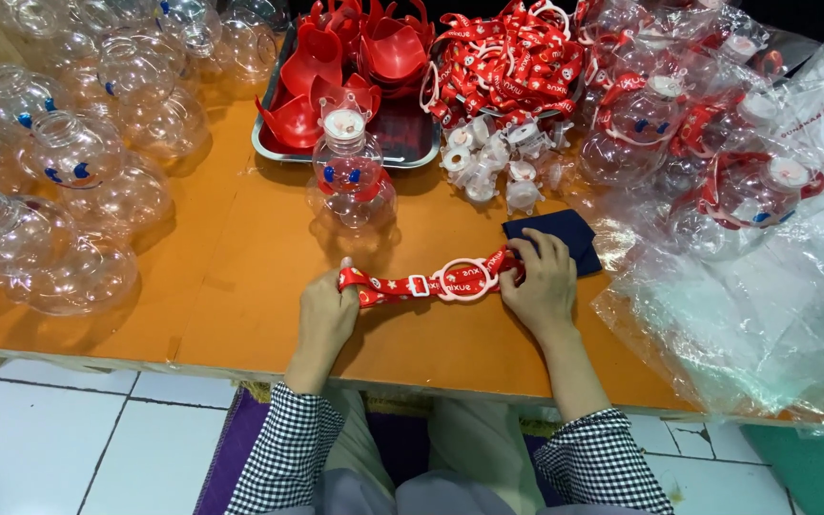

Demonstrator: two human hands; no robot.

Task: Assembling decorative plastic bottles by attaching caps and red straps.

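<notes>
The red strap (426, 284) with its white ring lies stretched at mid-frame on the orange table (221, 286); our left hand (324, 319) pinches one end, our right hand (541, 284) the other. One capped bottle (350, 176) stands just above, strapless we judge; many bare bottles (69, 162) wait upper left.

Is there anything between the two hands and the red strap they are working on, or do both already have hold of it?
Nothing visible stands between them. The left hand grips one end of the red strap and the right hand grips the other, stretching it over the orange table, just in front of the clear bottle.
</notes>
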